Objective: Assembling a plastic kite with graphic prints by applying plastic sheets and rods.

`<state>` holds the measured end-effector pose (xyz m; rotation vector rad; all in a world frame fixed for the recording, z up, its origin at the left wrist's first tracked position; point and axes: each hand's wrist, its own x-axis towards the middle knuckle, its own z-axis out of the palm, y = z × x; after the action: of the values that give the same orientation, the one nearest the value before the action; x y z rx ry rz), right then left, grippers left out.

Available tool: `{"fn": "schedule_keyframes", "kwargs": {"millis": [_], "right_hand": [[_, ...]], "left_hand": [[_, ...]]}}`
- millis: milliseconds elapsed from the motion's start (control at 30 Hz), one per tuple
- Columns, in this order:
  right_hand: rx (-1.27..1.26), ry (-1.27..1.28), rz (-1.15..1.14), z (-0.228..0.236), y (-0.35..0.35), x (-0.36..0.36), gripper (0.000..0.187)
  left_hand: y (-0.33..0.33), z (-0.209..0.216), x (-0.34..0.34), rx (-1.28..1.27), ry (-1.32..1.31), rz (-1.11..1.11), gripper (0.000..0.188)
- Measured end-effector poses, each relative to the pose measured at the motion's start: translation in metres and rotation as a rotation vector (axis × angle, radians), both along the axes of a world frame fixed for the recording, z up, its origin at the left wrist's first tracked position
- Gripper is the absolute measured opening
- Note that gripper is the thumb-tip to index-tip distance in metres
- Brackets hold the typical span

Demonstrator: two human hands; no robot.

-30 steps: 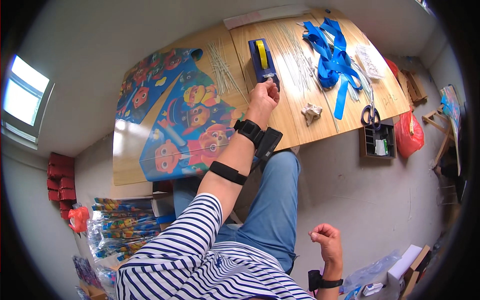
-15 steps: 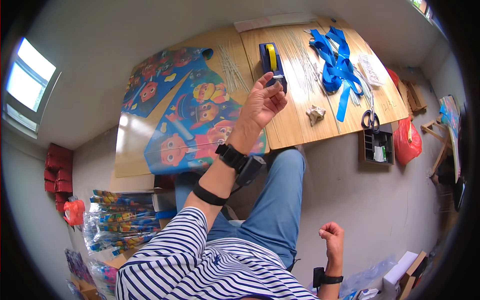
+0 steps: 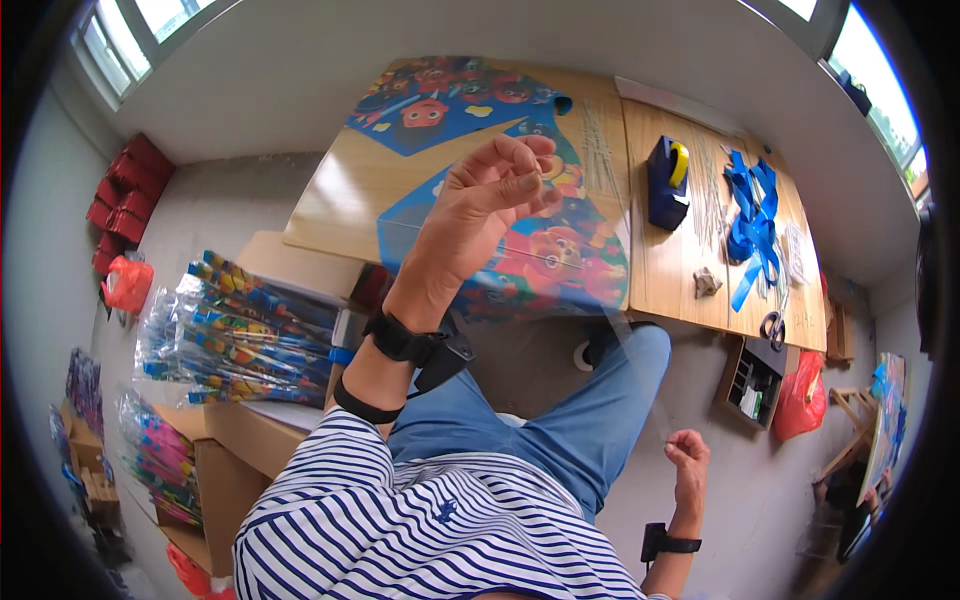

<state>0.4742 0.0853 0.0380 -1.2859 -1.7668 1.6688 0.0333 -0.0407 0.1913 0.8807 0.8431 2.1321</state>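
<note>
My left hand is raised over the near part of the table, thumb and fingers pinched together. Whatever lies in that pinch is too small to make out. Beneath it spreads a blue sheet printed with cartoon figures, partly covered by my hand and wrist. My right hand is low, beyond the table's front edge and right of my knee, its fingers closed. A faint see-through streak runs upward from near this hand past my knee; I cannot tell what it is. The dark blue tape dispenser with a yellow roll stands right of my left hand.
Thin white rods, blue ribbon, a crumpled lump and scissors lie on the table. Below its right edge are an open drawer and a red bag. Clear-wrapped packs fill a carton at left.
My left hand has left the tape dispenser and drawn back leftward over the printed sheet. My view has swung left, showing more of the cartons. My right hand stays low and closed.
</note>
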Motion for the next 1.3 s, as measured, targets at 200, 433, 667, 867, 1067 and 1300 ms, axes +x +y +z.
{"fn": "schedule_keyframes", "kwargs": {"millis": [200,433,667,867,1067,1300], "right_hand": [[0.031,0.095,0.109,0.035,0.019,-0.043,0.01],[0.129,0.099,0.233,0.051,0.025,-0.085,0.009],[0.192,0.12,0.275,0.061,0.031,-0.108,0.011],[0.214,0.125,0.344,0.071,0.039,-0.119,0.014],[0.155,0.129,0.386,0.076,0.053,-0.148,0.009],[0.164,0.05,0.44,0.078,0.09,-0.195,0.008]], "left_hand": [[-0.085,0.003,-0.027,-0.004,0.039,0.166,0.016],[-0.145,0.006,-0.036,-0.026,0.026,0.361,0.011],[-0.173,-0.005,-0.044,-0.021,0.068,0.459,0.011],[-0.192,-0.014,-0.056,-0.085,0.144,0.636,0.009],[-0.206,-0.015,-0.069,-0.173,0.171,0.755,0.032],[-0.197,-0.048,-0.114,-0.389,0.168,0.841,0.034]]}}
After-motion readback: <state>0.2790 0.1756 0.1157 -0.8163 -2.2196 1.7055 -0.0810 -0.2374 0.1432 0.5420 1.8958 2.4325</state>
